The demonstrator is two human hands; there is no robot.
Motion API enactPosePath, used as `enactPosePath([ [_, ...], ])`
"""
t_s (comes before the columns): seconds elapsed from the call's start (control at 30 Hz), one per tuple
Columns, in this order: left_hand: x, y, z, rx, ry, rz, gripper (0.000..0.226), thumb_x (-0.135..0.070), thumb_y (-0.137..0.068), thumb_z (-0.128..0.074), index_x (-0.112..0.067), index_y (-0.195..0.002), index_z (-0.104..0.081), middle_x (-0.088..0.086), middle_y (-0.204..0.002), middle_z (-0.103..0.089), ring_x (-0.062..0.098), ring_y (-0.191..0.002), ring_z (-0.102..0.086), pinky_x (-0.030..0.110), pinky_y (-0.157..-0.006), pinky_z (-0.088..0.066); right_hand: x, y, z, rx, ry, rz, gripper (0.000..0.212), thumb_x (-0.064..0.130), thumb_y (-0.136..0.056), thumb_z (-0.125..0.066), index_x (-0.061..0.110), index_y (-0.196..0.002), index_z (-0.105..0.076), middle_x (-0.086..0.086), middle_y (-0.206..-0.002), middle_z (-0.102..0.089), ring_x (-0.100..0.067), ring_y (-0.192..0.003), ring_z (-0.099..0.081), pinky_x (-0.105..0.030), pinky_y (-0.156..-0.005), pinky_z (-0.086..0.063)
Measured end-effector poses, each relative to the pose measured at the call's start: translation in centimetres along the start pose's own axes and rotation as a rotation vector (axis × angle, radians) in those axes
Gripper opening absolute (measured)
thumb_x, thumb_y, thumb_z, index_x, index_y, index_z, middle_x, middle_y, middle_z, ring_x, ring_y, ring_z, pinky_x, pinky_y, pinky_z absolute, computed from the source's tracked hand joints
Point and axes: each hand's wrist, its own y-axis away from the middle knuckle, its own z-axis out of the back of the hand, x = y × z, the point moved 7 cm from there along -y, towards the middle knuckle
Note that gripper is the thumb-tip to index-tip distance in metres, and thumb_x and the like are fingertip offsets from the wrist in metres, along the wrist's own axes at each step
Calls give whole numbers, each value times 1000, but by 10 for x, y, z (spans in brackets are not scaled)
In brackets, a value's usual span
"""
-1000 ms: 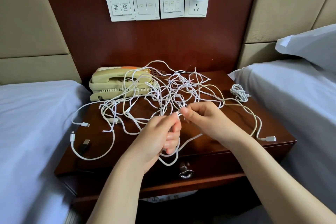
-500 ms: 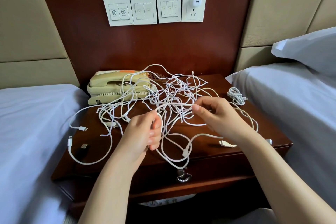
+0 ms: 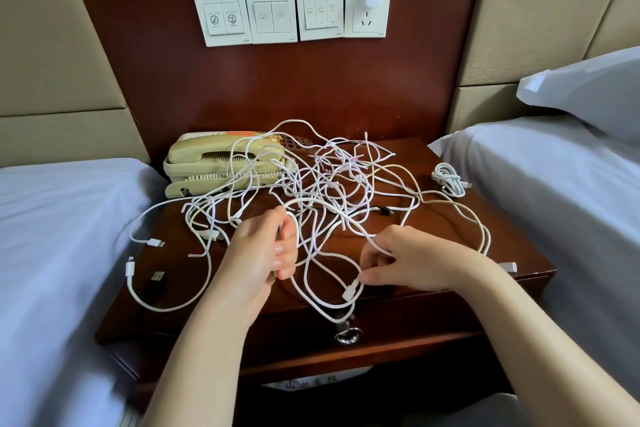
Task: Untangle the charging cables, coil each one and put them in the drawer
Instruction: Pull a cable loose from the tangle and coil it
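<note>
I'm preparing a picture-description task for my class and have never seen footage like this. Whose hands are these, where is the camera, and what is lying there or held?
No machine here: a person works bare-handed, filmed by one camera worn on their head, looking down. On the nightstand lie a tangle of white cables, a telephone and one coiled cable. The left hand grips a loop of the tangle; the right hand holds another strand beside a white plug. The drawer below is closed.
</note>
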Motion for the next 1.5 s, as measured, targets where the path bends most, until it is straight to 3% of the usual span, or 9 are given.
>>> enactPosePath([
  [0.3, 3, 0, 5, 7, 20, 10, 44, -18, -100, -33, -12, -56, -35, -7, -41, -23, 6, -32, -21, 16, -35, -24, 14, 7, 33, -378, -248, 234, 35, 32, -90, -61, 5, -68, -58, 10, -50, -37, -4, -47, -32, -15, -49, -26],
  [0.43, 1, 2, 4, 62, 17, 22, 44, -18, -99, -33, -13, -55, -35, -5, -44, -21, 6, -34, -19, 18, -34, -23, 17, 13, 30, -169, -470, 186, 52, 43, -81, -55, -6, -64, -56, 7, -38, -32, -7, -36, -25, -13, -41, -23],
  [0.57, 0, 9, -3, 140, -10, 24, 48, -19, -99, -34, -15, -51, -37, -5, -47, -20, 7, -37, -18, 18, -35, -24, 13, 29, 8, 131, -479, 107, 35, 34, -92, -54, 5, -73, -63, 2, -46, -39, -11, -42, -34, -19, -44, -34],
  [0.67, 2, 15, -12, 187, -81, 21, 47, -19, -99, -33, -14, -53, -36, -4, -46, -21, 8, -38, -18, 18, -36, -24, 5, 34, -5, 214, -512, 40, 26, 29, -95, -53, 6, -98, -64, 5, -52, -40, -10, -45, -36, -25, -50, -47],
  [0.8, 4, 18, -25, 269, -177, 5, 44, -14, -98, -31, -13, -55, -35, -5, -46, -23, 8, -38, -19, 18, -38, -27, 15, 29, 0, 8, -600, 126, 22, 23, -96, -51, 7, -110, -58, -5, -64, -49, -11, -43, -39, -26, -48, -49],
  [1.0, 11, 16, -40, 303, -27, 40, 44, -19, -97, -38, -13, -54, -42, -5, -45, -28, 7, -36, -24, 18, -38, -29, 22, 18, 9, -328, -716, 144, 33, 21, -101, -41, 6, -76, -57, 9, -47, -33, -6, -39, -26, -21, -38, -31],
  [1.1, 12, 17, -50, 359, 185, 65, 39, -29, -88, -44, -14, -53, -50, -5, -46, -32, 6, -37, -29, 18, -38, -32, 15, 9, -4, -338, -647, 42, 36, 26, -101, -39, 8, -75, -56, 9, -46, -32, -6, -37, -24, -19, -36, -26],
  [1.37, 19, 11, -51, 337, 439, 155, 27, -31, -88, -42, -6, -80, -50, 0, -54, -41, 10, -43, -41, 21, -45, -42, 34, 10, -28, -22, -347, 36, 36, 18, -101, -38, 21, -69, -54, 13, -40, -40, -3, -35, -33, -11, -40, -28],
  [1.5, 15, 5, -38, 219, 440, 114, 42, -38, -101, -25, -7, -85, -47, 0, -55, -42, 11, -47, -43, 21, -50, -43, 50, 13, -31, 21, -210, 88, 32, 28, -100, -42, 20, -88, -70, -8, -66, -54, -21, -58, -46, -34, -57, -41],
])
